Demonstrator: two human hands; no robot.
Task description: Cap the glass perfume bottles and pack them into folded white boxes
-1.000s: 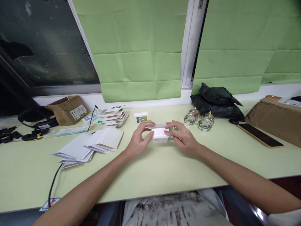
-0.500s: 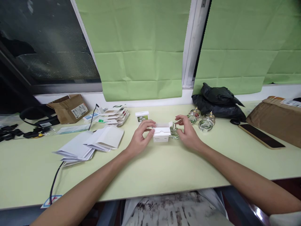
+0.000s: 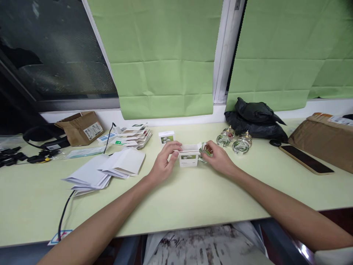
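Green blinds point(image 3: 165, 66) hang beyond a pale green desk point(image 3: 193, 198), where a small white carton point(image 3: 188, 162) stands open-topped between the hands, its longer side running crosswise. At its left end, the left hand point(image 3: 162, 163) has its grip closed on the carton wall. Just right of the carton lies a clear glass container point(image 3: 203, 149), nearer the right hand point(image 3: 220, 159), whose grip pinches it. Folded white papers point(image 3: 122, 162) lie left of the carton; a smartphone point(image 3: 306, 159), well to its right.
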